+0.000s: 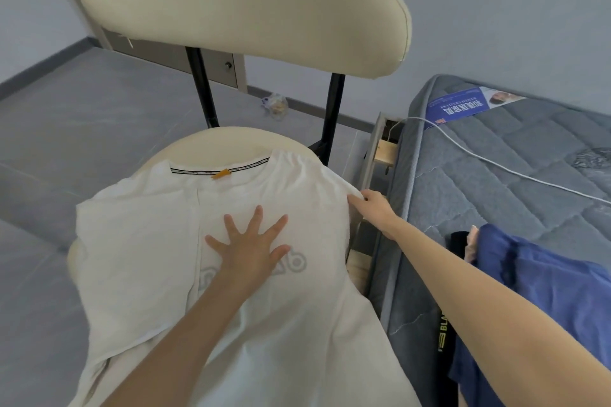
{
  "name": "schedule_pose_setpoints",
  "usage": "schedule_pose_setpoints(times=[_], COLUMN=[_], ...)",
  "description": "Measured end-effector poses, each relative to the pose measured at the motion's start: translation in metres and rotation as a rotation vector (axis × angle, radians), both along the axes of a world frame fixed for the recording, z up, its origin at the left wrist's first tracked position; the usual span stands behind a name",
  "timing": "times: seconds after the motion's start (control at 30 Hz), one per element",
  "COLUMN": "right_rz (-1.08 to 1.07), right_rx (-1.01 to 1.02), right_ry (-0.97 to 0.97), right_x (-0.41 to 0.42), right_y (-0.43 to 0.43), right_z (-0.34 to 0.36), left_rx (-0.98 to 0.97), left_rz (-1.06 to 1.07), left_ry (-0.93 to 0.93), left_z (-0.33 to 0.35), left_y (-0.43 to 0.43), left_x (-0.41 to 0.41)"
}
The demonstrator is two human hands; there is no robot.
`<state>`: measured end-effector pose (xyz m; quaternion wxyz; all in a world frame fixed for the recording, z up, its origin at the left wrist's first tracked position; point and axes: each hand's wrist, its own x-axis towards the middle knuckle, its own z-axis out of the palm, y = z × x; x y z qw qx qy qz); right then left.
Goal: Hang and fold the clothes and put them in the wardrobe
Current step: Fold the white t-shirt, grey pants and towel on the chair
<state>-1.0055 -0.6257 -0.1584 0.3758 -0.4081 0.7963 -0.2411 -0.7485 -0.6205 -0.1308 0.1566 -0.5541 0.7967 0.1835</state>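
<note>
Now the left hand (248, 251) is pressing flat, fingers (256, 218) spread, on the shirt (132, 241) on the chair (231, 142); the right hand (373, 206) is seemingly pinching its edge, best folded inward along that palm.

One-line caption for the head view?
The left hand presses flat on a white T-shirt spread over a cream chair while the right hand pinches its edge beside a mattress.

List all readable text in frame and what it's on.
"BLA": yellow-green letters on black item by the mattress, rest hidden.
White Chinese characters on blue label, upside down: not legible.
Print on white T-shirt: partly under left hand, unreadable.
Lettering on neck tape: too small.
</note>
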Motion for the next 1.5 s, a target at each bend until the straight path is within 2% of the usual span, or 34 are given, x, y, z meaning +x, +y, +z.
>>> schedule_pose_setpoints(times=[0.3,0.4,0.47,0.53,0.63,0.7,0.83,0.97,1.17,1.33,1.4,1.5], right_rz=[0.221,0.288,0.320,0.345,0.388,0.415,0.413,0.376,0.529,0.461,0.351,0.129], right_rx=[-0.067,-0.093,-0.126,-0.155,-0.177,-0.184,-0.195,-0.192,-0.027,-0.026,-0.097,-0.234], right_ry=[0.249,0.278,0.249,0.190,0.117,0.082,0.015,-0.005,0.128,0.100,0.064,-0.108], right_x=[-0.024,-0.025,-0.024,-0.019,-0.013,-0.008,0.004,0.005,-0.006,-0.015,-0.020,-0.027], right_y=[0.019,0.024,0.027,0.031,0.036,0.041,0.048,0.055,0.072,0.085,0.090,0.092], right_z=[0.074,0.093,0.104,0.114,0.121,0.126,0.132,0.127,0.115,0.122,0.131,0.144], left_rx=[0.063,0.116,0.093,-0.009,-0.110,-0.119,-0.035,-0.050,-0.147,-0.157,-0.139,-0.060], left_rz=[0.005,0.045,0.073,0.104,0.043,-0.052,-0.108,0.008,0.151,0.272,0.298,0.309], left_ry=[-0.015,-0.006,0.108,0.313,0.535,0.562,0.429,0.524,0.671,0.700,0.721,0.799], left_z=[0.014,0.018,0.021,0.031,0.061,0.078,0.089,0.083,0.081,0.078,0.078,0.074], left_y=[-0.001,-0.005,-0.009,-0.010,-0.006,-0.005,-0.010,-0.013,-0.028,-0.037,-0.037,-0.035], left_x=[-0.002,-0.006,-0.010,-0.021,-0.049,-0.069,-0.088,-0.089,-0.084,-0.078,-0.078,-0.082])
